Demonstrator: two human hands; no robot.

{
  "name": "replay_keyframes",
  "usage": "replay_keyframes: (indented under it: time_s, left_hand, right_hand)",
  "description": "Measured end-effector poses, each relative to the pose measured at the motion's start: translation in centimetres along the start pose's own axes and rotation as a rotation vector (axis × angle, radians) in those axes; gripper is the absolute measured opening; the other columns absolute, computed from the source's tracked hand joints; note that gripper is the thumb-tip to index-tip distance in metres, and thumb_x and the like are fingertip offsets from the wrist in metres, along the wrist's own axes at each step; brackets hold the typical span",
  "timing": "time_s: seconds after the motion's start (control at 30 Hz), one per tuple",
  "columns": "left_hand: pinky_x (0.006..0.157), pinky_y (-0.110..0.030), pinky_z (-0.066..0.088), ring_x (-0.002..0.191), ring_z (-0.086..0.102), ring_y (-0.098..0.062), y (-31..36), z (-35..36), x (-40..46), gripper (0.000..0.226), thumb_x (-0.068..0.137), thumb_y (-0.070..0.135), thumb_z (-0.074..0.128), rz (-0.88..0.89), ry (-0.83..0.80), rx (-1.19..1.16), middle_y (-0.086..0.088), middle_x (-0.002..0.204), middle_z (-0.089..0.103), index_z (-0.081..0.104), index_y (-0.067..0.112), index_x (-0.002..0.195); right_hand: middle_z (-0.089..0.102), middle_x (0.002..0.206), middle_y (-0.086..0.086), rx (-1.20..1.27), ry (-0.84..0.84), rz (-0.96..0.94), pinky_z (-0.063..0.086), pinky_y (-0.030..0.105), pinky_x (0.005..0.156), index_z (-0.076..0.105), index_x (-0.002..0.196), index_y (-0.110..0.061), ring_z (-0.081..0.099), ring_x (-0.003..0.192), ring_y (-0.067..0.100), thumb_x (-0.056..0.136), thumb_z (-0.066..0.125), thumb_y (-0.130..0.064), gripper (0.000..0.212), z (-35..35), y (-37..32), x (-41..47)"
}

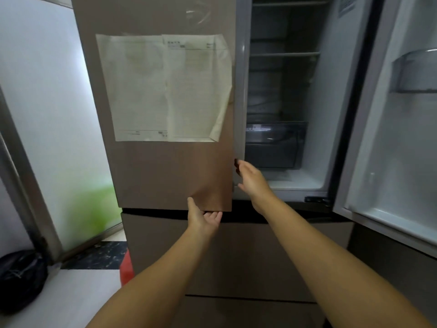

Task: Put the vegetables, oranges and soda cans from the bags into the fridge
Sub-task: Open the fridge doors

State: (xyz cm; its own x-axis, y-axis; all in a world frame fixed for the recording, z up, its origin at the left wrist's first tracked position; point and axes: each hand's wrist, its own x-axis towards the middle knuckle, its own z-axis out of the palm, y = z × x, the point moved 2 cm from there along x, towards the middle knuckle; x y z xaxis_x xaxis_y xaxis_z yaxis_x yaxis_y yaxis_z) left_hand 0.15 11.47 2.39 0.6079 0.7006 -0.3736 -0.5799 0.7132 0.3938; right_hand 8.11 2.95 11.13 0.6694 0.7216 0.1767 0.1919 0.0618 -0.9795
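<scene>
Tall brown fridge (170, 166), right door swung wide, left door papered, left hand (203, 217) hooking its bottom edge, right hand (250, 179) spread at its side edge

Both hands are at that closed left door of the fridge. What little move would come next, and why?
Probably pull the left door open. The left hand hooks its bottom edge, the right hand is at its inner edge, and only the right door is open.

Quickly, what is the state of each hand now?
Left hand: fingers curled under the bottom edge of the left fridge door, gripping it.
Right hand: open, at that door's inner edge, holding nothing.
</scene>
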Motion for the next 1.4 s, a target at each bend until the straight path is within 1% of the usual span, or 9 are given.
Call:
replay_keyframes:
  time_s: [0.1, 0.37, 0.6, 0.9, 1.0, 1.1, 1.2, 1.27, 1.4]
  left_hand:
    - [0.113, -0.048, 0.031, 0.139, 0.033, -0.031, -0.3, -0.3, 1.1, 0.078, 0.088, 0.063, 0.044, 0.031, -0.014, -0.027, -0.013, 0.153, 0.029, 0.026, 0.016, 0.147]
    - [0.110, -0.041, 0.038, 0.129, 0.048, -0.026, -1.4, 0.2, 0.0, 0.071, 0.089, 0.062, 0.039, 0.189, 0.046, -0.013, -0.011, 0.142, 0.047, 0.038, 0.012, 0.140]
    - [0.107, -0.046, 0.040, 0.124, 0.051, -0.029, -2.0, 0.9, -0.9, 0.082, 0.086, 0.069, 0.035, 0.283, 0.293, 0.065, -0.009, 0.140, 0.049, 0.039, 0.005, 0.138]
    - [0.079, -0.047, 0.057, 0.091, 0.067, -0.028, 4.1, -8.8, -6.9, 0.050, 0.078, 0.060, 0.062, 0.266, 0.263, 0.097, -0.010, 0.103, 0.067, 0.059, 0.016, 0.103]
    - [0.058, -0.030, 0.045, 0.066, 0.053, -0.016, 7.6, -10.6, -10.5, 0.035, 0.091, 0.046, 0.049, 0.478, 0.395, 0.429, -0.005, 0.084, 0.057, 0.060, 0.013, 0.099]
    - [0.091, -0.037, 0.047, 0.110, 0.055, -0.025, 10.1, -8.9, -16.7, 0.044, 0.099, 0.033, 0.035, 0.925, 0.511, 0.669, -0.009, 0.122, 0.056, 0.044, 0.008, 0.134]
    - [0.108, -0.022, 0.029, 0.134, 0.033, -0.005, 10.8, -5.1, -23.4, 0.047, 0.100, 0.031, 0.038, 1.438, 0.396, 0.794, 0.008, 0.147, 0.034, 0.029, 0.024, 0.145]
    - [0.115, -0.028, 0.025, 0.139, 0.024, -0.005, 11.2, -3.2, -25.9, 0.056, 0.095, 0.036, 0.042, 1.700, 0.366, 1.029, 0.009, 0.149, 0.025, 0.022, 0.027, 0.146]
    - [0.118, -0.056, 0.010, 0.147, -0.002, -0.013, 14.0, -2.2, -25.0, 0.075, 0.086, 0.059, 0.039, 1.690, 0.437, 1.534, 0.004, 0.160, -0.001, 0.006, 0.033, 0.149]
  right_hand:
    - [0.052, 0.118, -0.011, 0.091, -0.043, 0.010, 0.035, 0.028, 0.098, 0.045, 0.138, -0.018, 0.046, 0.109, 0.006, 0.103, 0.031, -0.021, 0.037, 0.8, 0.1, 1.2]
    - [0.047, 0.135, -0.017, -0.006, -0.067, -0.128, 0.036, 0.035, 0.111, 0.042, 0.141, -0.027, 0.042, 0.129, 0.005, 0.101, 0.036, -0.013, 0.042, 0.2, 1.8, 0.5]
    - [0.046, 0.142, -0.005, -0.116, 0.117, -0.326, 0.032, 0.018, 0.102, 0.045, 0.138, -0.023, 0.042, 0.127, 0.005, 0.100, 0.041, -0.012, 0.040, -4.6, 1.9, -0.6]
    - [0.016, 0.156, -0.010, 0.044, -0.218, -0.241, 0.017, 0.026, 0.113, 0.010, 0.150, -0.032, 0.020, 0.138, 0.003, 0.098, 0.037, -0.043, 0.060, 0.1, 0.5, -2.7]
    - [0.021, 0.154, -0.009, 0.027, -0.238, -0.369, 0.009, 0.032, 0.119, 0.020, 0.149, -0.025, 0.014, 0.144, 0.009, 0.102, 0.025, -0.040, 0.049, 4.4, 0.1, -5.5]
    - [0.028, 0.142, -0.025, -0.073, -0.168, -0.584, 0.004, 0.034, 0.119, 0.034, 0.136, -0.040, 0.006, 0.143, 0.007, 0.099, 0.025, -0.045, 0.038, 7.0, 0.3, -7.8]
    - [0.047, 0.139, 0.000, -0.225, -0.144, -0.782, 0.015, 0.039, 0.116, 0.054, 0.130, -0.019, 0.021, 0.141, 0.020, 0.093, 0.028, -0.048, 0.054, 9.2, 0.2, -9.2]
    - [0.057, 0.130, 0.007, -0.356, -0.134, -0.910, 0.026, 0.052, 0.110, 0.060, 0.125, -0.013, 0.035, 0.130, 0.022, 0.092, 0.033, -0.045, 0.053, 10.8, -0.2, -9.9]
    - [0.061, 0.122, 0.002, -0.482, -0.247, -1.140, 0.031, 0.045, 0.104, 0.057, 0.128, -0.020, 0.046, 0.115, 0.018, 0.089, 0.042, -0.037, 0.045, 13.6, -1.4, -10.7]
